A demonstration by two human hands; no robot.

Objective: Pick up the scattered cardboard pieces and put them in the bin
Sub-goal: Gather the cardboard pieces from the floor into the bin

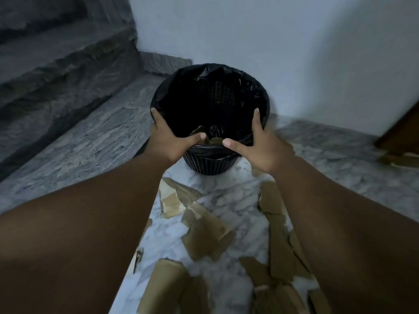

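A black mesh bin [209, 163] lined with a black bag stands on the marble floor ahead of me. My left hand [169, 138] grips its near left rim, thumb over the inside. My right hand [256, 143] grips the near right rim in the same way. A few brown cardboard scraps [214, 140] show at the bottom of the bin. Several torn cardboard pieces lie scattered on the floor between my forearms, the largest [207, 234] in the middle and a long strip [275, 225] on the right.
Grey stone steps [56, 71] rise at the left. A pale wall [294, 41] stands behind the bin. A dark wooden edge [401, 134] leans at the far right, with more cardboard [401, 160] below it.
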